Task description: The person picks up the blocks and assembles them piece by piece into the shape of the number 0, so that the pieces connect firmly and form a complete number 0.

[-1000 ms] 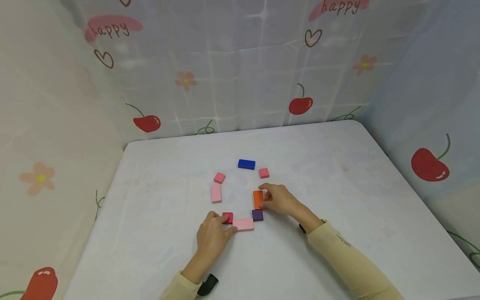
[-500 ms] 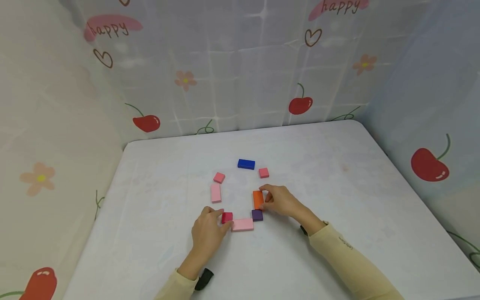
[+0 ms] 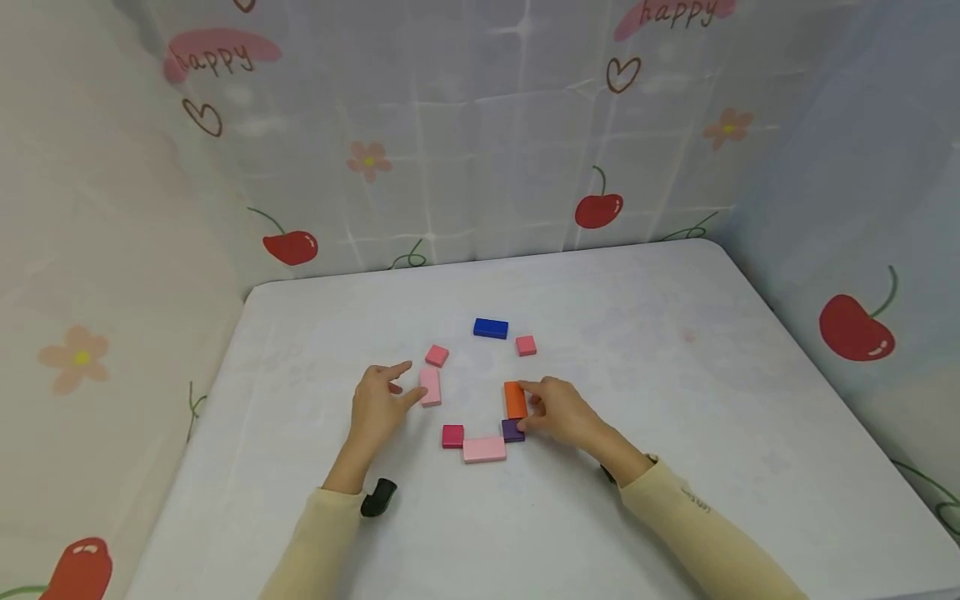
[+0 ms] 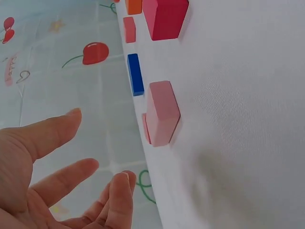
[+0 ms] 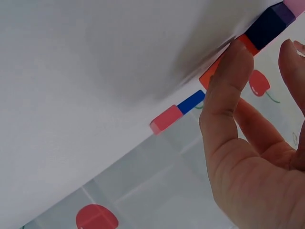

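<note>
My left hand [image 3: 377,410] is beside the upright light pink block [image 3: 431,387], thumb and fingers spread. In the left wrist view, nothing lies between those fingers and a gap separates them from the pink block [image 4: 162,114]. On the other side, my right hand [image 3: 562,412] is at the orange block [image 3: 514,401], its index finger near the far end and its thumb over the edge of the purple block [image 3: 512,431]. In the right wrist view a finger [image 5: 233,62] covers part of the orange block; whether it touches is unclear.
A crimson block [image 3: 452,437] and a flat light pink block [image 3: 484,450] form the near side of the ring. Farther back are a blue block [image 3: 491,328] and two small pink blocks, left [image 3: 437,356] and right [image 3: 526,346]. A printed curtain stands behind the white table [image 3: 637,333].
My left hand has left the crimson block and moved up and left to beside the upright light pink block. The right thumb has shifted nearer, from the orange block to the purple one.
</note>
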`<action>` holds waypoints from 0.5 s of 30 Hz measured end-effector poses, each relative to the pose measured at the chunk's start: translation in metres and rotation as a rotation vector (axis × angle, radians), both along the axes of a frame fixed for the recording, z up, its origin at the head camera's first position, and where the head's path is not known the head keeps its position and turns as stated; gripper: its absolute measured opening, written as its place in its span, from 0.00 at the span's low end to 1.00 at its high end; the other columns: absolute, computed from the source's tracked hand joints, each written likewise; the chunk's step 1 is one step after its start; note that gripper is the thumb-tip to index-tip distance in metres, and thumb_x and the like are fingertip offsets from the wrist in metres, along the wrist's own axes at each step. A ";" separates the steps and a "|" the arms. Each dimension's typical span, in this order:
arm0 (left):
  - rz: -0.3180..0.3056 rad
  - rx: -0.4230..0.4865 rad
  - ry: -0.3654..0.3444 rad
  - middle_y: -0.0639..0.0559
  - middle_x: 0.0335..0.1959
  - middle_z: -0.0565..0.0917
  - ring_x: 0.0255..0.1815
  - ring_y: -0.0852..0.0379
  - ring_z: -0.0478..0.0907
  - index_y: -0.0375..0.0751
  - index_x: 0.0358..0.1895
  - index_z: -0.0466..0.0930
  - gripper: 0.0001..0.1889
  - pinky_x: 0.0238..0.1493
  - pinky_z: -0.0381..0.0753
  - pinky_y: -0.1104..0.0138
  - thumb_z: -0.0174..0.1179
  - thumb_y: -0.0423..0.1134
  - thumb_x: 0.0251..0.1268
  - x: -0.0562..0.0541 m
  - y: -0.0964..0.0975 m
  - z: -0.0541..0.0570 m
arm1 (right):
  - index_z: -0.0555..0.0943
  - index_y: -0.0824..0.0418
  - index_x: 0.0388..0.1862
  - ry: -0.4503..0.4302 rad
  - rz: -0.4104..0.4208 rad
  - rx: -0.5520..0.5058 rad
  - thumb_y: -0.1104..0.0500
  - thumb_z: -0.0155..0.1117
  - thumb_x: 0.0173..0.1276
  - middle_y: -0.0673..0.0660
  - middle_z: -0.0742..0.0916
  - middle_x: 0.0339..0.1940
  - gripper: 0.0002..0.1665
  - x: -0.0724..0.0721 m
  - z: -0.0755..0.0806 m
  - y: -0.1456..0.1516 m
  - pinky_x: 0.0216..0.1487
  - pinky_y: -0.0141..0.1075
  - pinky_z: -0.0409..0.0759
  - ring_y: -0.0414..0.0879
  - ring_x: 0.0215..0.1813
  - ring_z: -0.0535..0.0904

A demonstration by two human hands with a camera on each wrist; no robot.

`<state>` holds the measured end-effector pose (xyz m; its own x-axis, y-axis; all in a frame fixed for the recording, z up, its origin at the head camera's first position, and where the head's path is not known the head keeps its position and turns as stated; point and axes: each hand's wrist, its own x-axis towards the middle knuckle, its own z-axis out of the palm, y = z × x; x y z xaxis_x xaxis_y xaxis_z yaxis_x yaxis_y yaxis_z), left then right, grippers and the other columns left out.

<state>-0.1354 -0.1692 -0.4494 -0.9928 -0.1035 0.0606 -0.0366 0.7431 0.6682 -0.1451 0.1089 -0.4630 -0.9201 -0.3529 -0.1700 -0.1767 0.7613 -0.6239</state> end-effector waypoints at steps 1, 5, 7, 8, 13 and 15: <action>0.002 0.013 -0.016 0.35 0.50 0.77 0.42 0.46 0.78 0.39 0.61 0.79 0.28 0.38 0.72 0.61 0.71 0.40 0.56 -0.003 -0.002 -0.001 | 0.74 0.64 0.67 0.008 -0.006 0.002 0.57 0.78 0.54 0.55 0.80 0.39 0.41 0.002 0.000 -0.001 0.35 0.31 0.72 0.43 0.35 0.72; 0.013 0.043 -0.053 0.34 0.51 0.77 0.42 0.46 0.77 0.39 0.62 0.78 0.28 0.38 0.71 0.62 0.70 0.41 0.57 -0.009 -0.005 -0.004 | 0.74 0.65 0.67 0.053 -0.022 0.009 0.58 0.78 0.53 0.57 0.77 0.41 0.41 0.009 -0.002 -0.004 0.33 0.30 0.69 0.42 0.34 0.71; 0.017 0.051 -0.060 0.34 0.51 0.77 0.41 0.46 0.77 0.39 0.62 0.78 0.28 0.38 0.70 0.62 0.70 0.41 0.57 -0.011 -0.005 -0.006 | 0.75 0.66 0.66 0.092 -0.019 0.013 0.58 0.79 0.53 0.57 0.77 0.44 0.41 0.011 -0.003 -0.005 0.35 0.30 0.69 0.41 0.34 0.71; 0.018 0.053 -0.061 0.35 0.50 0.77 0.41 0.46 0.77 0.39 0.62 0.78 0.28 0.38 0.70 0.63 0.70 0.41 0.57 -0.012 -0.005 -0.007 | 0.75 0.66 0.65 0.109 -0.018 0.015 0.58 0.79 0.53 0.57 0.77 0.46 0.41 0.012 -0.004 -0.006 0.36 0.30 0.70 0.41 0.35 0.72; 0.030 0.064 -0.070 0.36 0.50 0.78 0.41 0.48 0.76 0.39 0.62 0.79 0.27 0.37 0.69 0.64 0.70 0.41 0.57 -0.015 -0.006 -0.010 | 0.76 0.67 0.64 0.159 -0.009 0.012 0.58 0.79 0.53 0.58 0.77 0.54 0.39 0.015 -0.006 -0.008 0.45 0.37 0.77 0.43 0.39 0.77; 0.028 0.063 -0.067 0.35 0.50 0.78 0.40 0.48 0.76 0.39 0.61 0.79 0.27 0.36 0.69 0.65 0.70 0.41 0.57 -0.016 -0.006 -0.013 | 0.76 0.68 0.63 0.166 0.002 0.010 0.59 0.79 0.53 0.59 0.77 0.56 0.39 0.016 -0.006 -0.008 0.49 0.41 0.78 0.45 0.41 0.79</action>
<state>-0.1513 -0.1752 -0.4619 -0.9910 -0.1331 -0.0131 -0.1031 0.6980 0.7086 -0.1293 0.1006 -0.4687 -0.9351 -0.3539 -0.0190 -0.2786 0.7670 -0.5780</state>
